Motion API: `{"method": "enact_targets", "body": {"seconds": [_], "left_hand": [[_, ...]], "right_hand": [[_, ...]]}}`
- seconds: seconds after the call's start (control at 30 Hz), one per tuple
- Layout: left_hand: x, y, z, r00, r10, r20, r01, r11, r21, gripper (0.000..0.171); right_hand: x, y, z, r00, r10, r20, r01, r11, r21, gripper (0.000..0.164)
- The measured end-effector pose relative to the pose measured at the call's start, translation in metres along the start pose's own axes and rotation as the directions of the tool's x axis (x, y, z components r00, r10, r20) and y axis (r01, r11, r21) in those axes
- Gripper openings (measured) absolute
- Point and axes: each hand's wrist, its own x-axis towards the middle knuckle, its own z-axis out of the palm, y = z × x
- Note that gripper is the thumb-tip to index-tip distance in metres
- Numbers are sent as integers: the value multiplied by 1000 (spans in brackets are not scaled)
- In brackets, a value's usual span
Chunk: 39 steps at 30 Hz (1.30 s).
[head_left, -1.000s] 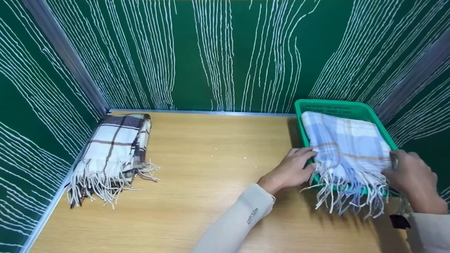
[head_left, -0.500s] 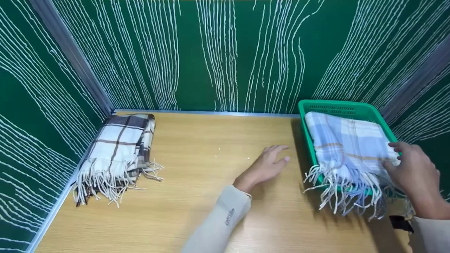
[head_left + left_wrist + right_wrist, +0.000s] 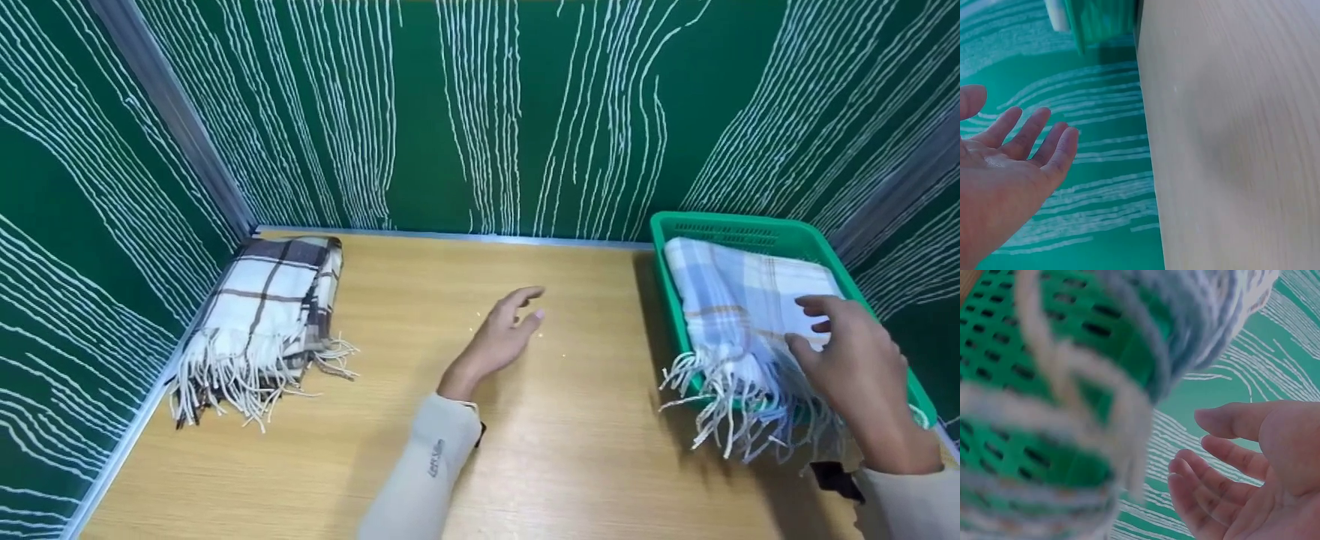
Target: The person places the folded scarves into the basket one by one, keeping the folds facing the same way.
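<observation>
Blue-and-white plaid scarf [image 3: 739,311], fringe [image 3: 739,375] spilling from green basket [image 3: 799,240]
Right hand [image 3: 855,360] above it, left hand [image 3: 497,335] over table [image 3: 405,300]: each grip loosely wide.

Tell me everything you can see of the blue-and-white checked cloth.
The blue-and-white checked cloth is crossed by thin tan stripes and looks soft and woven. It is folded in layers and lies inside the green basket, its edge with twisted, cord-like fringe toward the person. The fringe spills over the basket's near rim. The right hand hangs over its right part without gripping it. Its underside is hidden.
</observation>
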Motion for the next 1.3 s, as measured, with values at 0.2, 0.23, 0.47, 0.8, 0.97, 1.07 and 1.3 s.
{"method": "enact_targets", "body": {"seconds": [0.2,0.23,0.47,0.8,0.97,1.07,1.3], "left_hand": [[-9,-11,-15,999,-2,-35,1,1000,-17,48],[-10,-12,-17,999,-2,-43,1,1000,-18,48],[-19,-19,-35,996,-13,-93,11,1000,-20,48],[-34,-28,-60,987,-44,-155,40,999,-28,47],[-41,-35,-72,982,-31,-187,25,999,-33,46],[-45,-38,-79,978,-30,-209,23,999,-35,46],[-54,-45,-96,967,-19,-254,9,999,-42,46]], "right_hand": [[-4,-10,3,998,-63,-23,64,997,36,44],[-5,-12,3,996,-80,-27,81,996,48,43],[-8,-25,6,986,-159,-43,163,980,118,41],[-12,-49,17,971,-231,-68,239,956,168,39],[-15,-64,25,958,-273,-83,284,941,186,38],[-17,-71,30,952,-291,-94,304,934,186,39],[-18,-87,43,936,-324,-135,345,920,184,37]]}}
